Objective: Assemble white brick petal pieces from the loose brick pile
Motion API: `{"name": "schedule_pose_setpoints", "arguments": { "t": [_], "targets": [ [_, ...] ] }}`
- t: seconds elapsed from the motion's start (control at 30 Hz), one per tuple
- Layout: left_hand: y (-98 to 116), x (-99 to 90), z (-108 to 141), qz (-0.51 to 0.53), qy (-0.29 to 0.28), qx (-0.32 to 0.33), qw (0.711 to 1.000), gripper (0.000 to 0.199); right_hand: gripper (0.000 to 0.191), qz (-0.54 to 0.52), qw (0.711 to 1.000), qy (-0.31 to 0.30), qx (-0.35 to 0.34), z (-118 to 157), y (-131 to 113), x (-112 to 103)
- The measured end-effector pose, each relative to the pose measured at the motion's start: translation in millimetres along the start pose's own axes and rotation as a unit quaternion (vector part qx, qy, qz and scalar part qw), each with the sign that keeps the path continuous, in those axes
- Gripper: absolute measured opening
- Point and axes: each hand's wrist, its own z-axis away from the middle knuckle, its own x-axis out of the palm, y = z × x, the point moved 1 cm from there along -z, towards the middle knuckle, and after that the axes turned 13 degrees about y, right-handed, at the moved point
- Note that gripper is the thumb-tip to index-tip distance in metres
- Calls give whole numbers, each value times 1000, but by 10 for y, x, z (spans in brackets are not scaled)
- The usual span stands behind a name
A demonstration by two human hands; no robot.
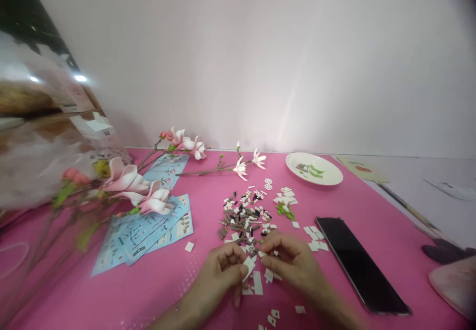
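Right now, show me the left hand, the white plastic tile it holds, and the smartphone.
Left hand (219, 273): head view, back of the hand.
White plastic tile (249, 268): head view, its flat face.
Smartphone (359, 265): head view, middle of the dark screen.

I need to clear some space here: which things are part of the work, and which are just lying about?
Part of the work:
left hand, holding a white piece
right hand, at the pile of small bricks

Lying about:
phone
plate
blue sheets
magnolia stems
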Motion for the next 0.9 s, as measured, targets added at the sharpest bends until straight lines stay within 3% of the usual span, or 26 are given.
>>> {"name": "schedule_pose_setpoints", "arguments": {
  "t": [0.2, 0.9],
  "targets": [
    [-3, 3, 22, -4, -11, -8, 1000, 18, 1, -6, 998, -44, -43, 20, -152, 9],
    [18, 52, 78, -77, 29, 35, 996, 34, 4, 35, 997, -13, -73, 53, -157, 122]
  ]
}}
